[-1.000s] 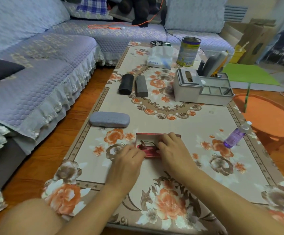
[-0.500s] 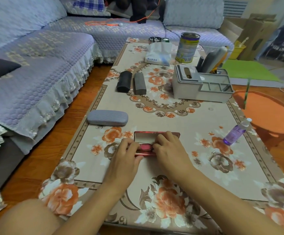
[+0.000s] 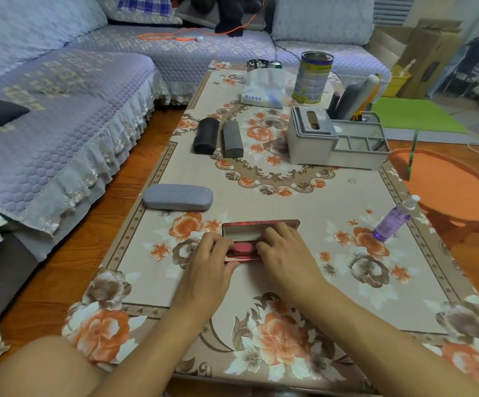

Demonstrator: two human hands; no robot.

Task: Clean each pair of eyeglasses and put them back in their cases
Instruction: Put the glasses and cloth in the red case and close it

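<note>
We note a low table (image 3: pixel 261 193) under a floral cloth, standing on a wooden floor (image 3: pixel 95 233). Left of the hands and beyond them runs a corner sofa (image 3: pixel 69 110) in quilted lavender covers with lace trim. To the right we record an orange round table (image 3: pixel 447 181), a green mat (image 3: pixel 412 116) and cardboard boxes (image 3: pixel 421 53).

Light: soft, even, indoor, moderately bright
Shadows: faint, short under hands (image 3: pixel 287 253)
Glare: weak sheen on tin (image 3: pixel 314 77)
Edges: wide-angle bending, strong at corners
Focus: centre sharp, far right background blurred
</note>
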